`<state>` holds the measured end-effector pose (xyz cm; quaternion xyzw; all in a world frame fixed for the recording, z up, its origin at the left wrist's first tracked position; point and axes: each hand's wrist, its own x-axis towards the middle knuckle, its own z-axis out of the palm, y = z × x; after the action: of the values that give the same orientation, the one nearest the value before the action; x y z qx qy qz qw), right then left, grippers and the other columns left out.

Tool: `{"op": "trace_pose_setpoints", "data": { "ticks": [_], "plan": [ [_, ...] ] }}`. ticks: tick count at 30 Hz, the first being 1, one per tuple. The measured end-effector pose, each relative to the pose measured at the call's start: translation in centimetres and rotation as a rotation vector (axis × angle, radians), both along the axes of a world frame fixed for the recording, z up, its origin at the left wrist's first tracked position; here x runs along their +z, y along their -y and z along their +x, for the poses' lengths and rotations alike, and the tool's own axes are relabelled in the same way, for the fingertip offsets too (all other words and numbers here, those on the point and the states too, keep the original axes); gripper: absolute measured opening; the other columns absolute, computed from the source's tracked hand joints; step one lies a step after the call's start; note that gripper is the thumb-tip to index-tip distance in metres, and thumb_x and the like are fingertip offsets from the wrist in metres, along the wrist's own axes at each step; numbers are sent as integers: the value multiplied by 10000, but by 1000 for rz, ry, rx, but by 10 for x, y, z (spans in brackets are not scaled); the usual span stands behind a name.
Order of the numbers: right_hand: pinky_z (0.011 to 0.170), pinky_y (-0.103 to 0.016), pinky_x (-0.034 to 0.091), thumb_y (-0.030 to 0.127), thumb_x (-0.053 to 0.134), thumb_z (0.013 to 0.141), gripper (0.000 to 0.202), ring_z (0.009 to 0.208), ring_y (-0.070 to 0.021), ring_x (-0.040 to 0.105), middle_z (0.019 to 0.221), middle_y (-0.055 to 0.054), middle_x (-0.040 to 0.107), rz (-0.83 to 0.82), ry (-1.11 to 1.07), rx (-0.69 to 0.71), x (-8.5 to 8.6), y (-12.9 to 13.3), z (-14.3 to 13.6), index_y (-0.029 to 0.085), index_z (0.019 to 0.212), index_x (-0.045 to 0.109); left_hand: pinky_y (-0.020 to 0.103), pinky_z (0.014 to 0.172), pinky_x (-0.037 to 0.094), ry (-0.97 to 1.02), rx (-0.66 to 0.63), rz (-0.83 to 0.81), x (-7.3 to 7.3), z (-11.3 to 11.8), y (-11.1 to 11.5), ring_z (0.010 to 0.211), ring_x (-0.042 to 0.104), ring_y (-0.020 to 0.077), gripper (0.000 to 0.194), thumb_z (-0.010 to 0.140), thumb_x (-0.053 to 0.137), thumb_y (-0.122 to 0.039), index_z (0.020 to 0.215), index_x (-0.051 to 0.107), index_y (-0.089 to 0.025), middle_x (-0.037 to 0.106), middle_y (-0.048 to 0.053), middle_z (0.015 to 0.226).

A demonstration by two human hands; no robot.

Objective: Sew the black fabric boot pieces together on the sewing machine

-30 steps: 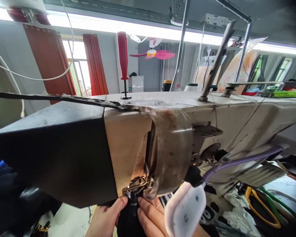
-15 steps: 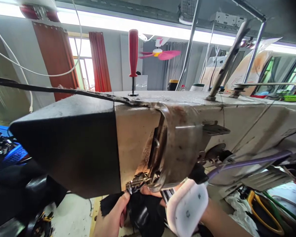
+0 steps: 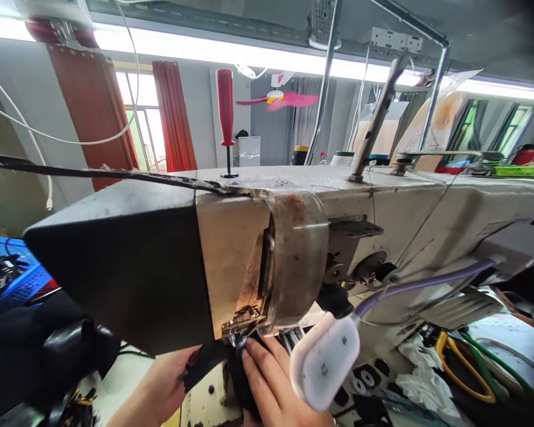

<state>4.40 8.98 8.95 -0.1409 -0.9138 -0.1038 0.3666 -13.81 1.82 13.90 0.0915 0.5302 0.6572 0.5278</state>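
Black fabric (image 3: 238, 373) lies under the needle end of a sewing machine (image 3: 231, 249). At the left, my left hand (image 3: 173, 376) is closed on a jagged-edged part of the fabric; its fingertips are partly hidden behind the machine head. My right hand (image 3: 273, 385) is close to the presser foot (image 3: 240, 326), its fingers pressed together over the fabric with the fingertips by the metal. The thumb side is mostly hidden. Just right of this hand hangs a white lamp (image 3: 324, 362).
A red-handled screwdriver (image 3: 225, 107) stands upright on the machine top. Yellow-handled scissors (image 3: 463, 367) lie at the right near crumpled white plastic (image 3: 422, 379). A purple tube (image 3: 422, 284) runs along the machine arm. A blue basket (image 3: 22, 279) sits at the left.
My left hand has moved left, away from the presser foot. My right hand has come forward from behind the lamp onto the fabric. The view has shifted slightly right.
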Motion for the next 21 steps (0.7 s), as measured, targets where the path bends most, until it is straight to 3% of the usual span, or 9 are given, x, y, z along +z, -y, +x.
{"op": "trace_pose_setpoints", "data": {
  "ticks": [5, 9, 12, 15, 18, 21],
  "plan": [
    [1057, -437, 456, 122, 534, 817, 491, 1275, -289, 503, 1317, -78, 598, 35, -17, 83, 4, -10, 6, 161, 1306, 574, 134, 446, 407, -45, 53, 135, -7, 8, 1, 445, 483, 49, 198, 491, 831, -204, 453, 650, -132, 587, -27, 456],
    [983, -424, 506, 185, 543, 842, 395, 1161, -285, 594, 1222, -119, 656, 36, -105, 182, 12, -18, 5, 121, 1223, 624, 151, 536, 461, -68, 70, 160, -13, 11, 3, 520, 534, 70, 203, 544, 844, -263, 536, 676, -147, 615, -26, 535],
    [869, -357, 552, 242, 533, 861, 312, 967, -249, 676, 1073, -95, 716, -8, -204, 218, 20, -27, 2, 182, 1133, 671, 195, 550, 486, -193, 221, 124, -16, 18, 9, 570, 562, 114, 193, 519, 837, -266, 553, 667, -182, 631, -9, 590],
    [805, -299, 552, 318, 494, 883, 297, 845, -211, 680, 977, -59, 729, -85, -149, 252, 29, -36, 3, 234, 1093, 687, 215, 551, 485, -316, 414, 137, -22, 25, 20, 625, 571, 142, 196, 497, 817, -262, 595, 655, -214, 648, -4, 669],
    [878, -305, 525, 286, 454, 886, 326, 948, -220, 662, 1042, -60, 715, -133, -68, 256, 37, -37, 7, 230, 1119, 675, 234, 572, 487, -372, 527, 106, -23, 20, 26, 632, 567, 154, 227, 590, 758, -395, 625, 622, -217, 628, -15, 636],
    [925, -295, 500, 229, 442, 861, 359, 1001, -212, 648, 1083, -59, 704, -246, 22, 239, 41, -32, 7, 220, 1144, 662, 309, 649, 513, -651, 455, -15, -11, 3, 18, 717, 624, 234, 239, 628, 737, -406, 670, 643, -191, 667, 28, 649]
  ]
}}
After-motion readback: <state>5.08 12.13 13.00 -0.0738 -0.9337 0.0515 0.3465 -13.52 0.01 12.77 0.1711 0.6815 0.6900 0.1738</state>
